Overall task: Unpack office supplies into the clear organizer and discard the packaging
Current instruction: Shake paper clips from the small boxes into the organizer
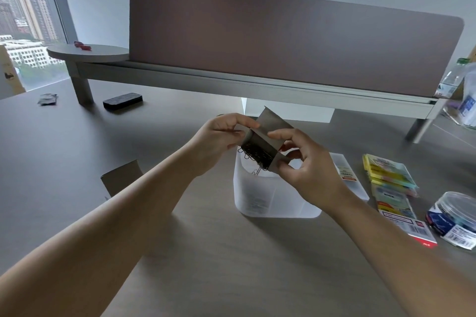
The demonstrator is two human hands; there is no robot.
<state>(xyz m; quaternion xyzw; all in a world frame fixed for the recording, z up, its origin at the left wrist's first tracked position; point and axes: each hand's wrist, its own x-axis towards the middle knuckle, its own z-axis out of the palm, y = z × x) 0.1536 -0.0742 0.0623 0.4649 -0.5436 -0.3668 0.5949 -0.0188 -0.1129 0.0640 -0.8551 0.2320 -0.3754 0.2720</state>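
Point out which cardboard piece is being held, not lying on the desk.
The small open box, held over the clear organizer by the left hand and right hand, spilling paper clips. The other cardboard piece lies untouched at left.

black eraser (122, 101), brown divider (283, 41), water bottle (452, 80)

No wording on the desk can be read at this distance. Barcode labels show on the white-and-red card (414, 229) under the sticky-note packs (391, 175) and on the clear round tub (456, 216) at the right, their digits too small to make out. A small red-and-white label on the narrow clear tray (347, 175) and blue print on the plastic bag (467, 105) are equally blurred.
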